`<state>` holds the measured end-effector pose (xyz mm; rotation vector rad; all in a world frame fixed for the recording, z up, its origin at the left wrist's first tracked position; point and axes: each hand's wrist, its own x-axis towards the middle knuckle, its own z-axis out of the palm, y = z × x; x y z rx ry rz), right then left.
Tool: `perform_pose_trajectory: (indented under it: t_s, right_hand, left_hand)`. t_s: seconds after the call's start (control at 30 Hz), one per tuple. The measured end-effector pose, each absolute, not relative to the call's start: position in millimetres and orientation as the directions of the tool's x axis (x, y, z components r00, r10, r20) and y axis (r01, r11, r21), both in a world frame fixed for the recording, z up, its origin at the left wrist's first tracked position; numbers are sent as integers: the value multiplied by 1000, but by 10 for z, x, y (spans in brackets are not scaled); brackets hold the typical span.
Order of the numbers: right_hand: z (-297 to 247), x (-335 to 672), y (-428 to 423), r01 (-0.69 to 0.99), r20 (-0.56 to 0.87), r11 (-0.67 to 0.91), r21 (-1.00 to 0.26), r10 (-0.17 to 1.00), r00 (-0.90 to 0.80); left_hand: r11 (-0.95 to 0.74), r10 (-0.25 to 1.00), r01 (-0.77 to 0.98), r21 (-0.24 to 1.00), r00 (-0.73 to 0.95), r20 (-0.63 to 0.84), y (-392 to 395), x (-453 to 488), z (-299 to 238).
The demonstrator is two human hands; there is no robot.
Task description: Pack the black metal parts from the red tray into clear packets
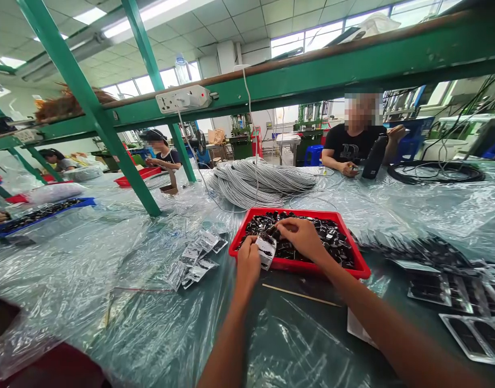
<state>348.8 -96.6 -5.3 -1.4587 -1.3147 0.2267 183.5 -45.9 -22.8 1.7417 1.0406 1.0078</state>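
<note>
Head view:
- The left hand holds a small clear bag upright at the near rim of the red tray. Its fingers are clenched on the bag's lower part, which leaves the mouth facing up, probably so it stays open.
- The right hand lies over the tray with its fingers drawn together at the bag's mouth. Whether they pinch one of the black parts cannot be told.
- The tray sits just beyond both hands, heaped with the parts, which seems to keep the reach short.
- Left of the fingers, a loose pile of filled bags lies on the table, which is covered in plastic sheet. It is near enough to drop a bag onto it.
- Right of the fingers, more filled bags lie in overlapping rows.
- A thin wooden stick lies between the forearms, below the tray.
- Well beyond the tray, a grey cable bundle is coiled, and a co-worker sits at the far side.
</note>
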Motion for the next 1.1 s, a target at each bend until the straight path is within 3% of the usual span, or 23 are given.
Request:
perform_pose_trajectory:
  t_s: [0.1, 0.2, 0.27, 0.33, 0.53, 0.63, 0.73, 0.8, 0.93, 1.0, 1.1]
  right_hand:
    - [-40, 3496, -973, 735, 633, 193, -650, 673, 383]
    - [-75, 3311, -1007, 888, 773, 267, -375, 619, 140]
    - [-125, 3136, -1025, 908, 773, 327, -262, 634, -5]
    - [-174, 2998, -1032, 909, 763, 340, -240, 645, -39]
    - [-157, 3017, -1044, 755, 712, 412, -511, 694, 104]
    - [-104, 3144, -1045, 667, 608, 366, -649, 777, 164]
    - [-87, 3252, -1020, 595, 548, 289, -750, 775, 314]
    - [-87, 3287, -997, 603, 577, 275, -749, 717, 390]
    - [-78, 3222, -994, 770, 702, 209, -602, 598, 386]
    - [-67, 3137, -1017, 715, 592, 151, -683, 688, 419]
    - [-48, 3032, -1051, 467, 321, 120, -876, 868, 379]
  left_hand:
    - [-291, 935, 189, 938, 265, 237, -433, 1837, -257]
    - [-278, 930, 61, 959, 265, 253, -423, 1841, -293]
    - [-220, 939, -61, 974, 258, 229, -439, 1850, -313]
    - [-147, 954, -178, 973, 234, 187, -466, 1857, -322]
    - [-130, 936, -327, 936, 270, 224, -496, 1826, -260]
    - [-174, 914, -261, 950, 318, 254, -471, 1809, -239]
    - [-274, 929, -105, 956, 227, 291, -428, 1800, -261]
    - [-293, 943, -37, 955, 151, 296, -398, 1791, -285]
    - [-270, 960, -86, 959, 56, 275, -373, 1782, -303]
    - [-254, 962, -176, 951, 59, 268, -382, 1786, -295]
    - [-166, 958, -303, 938, 177, 227, -395, 1789, -278]
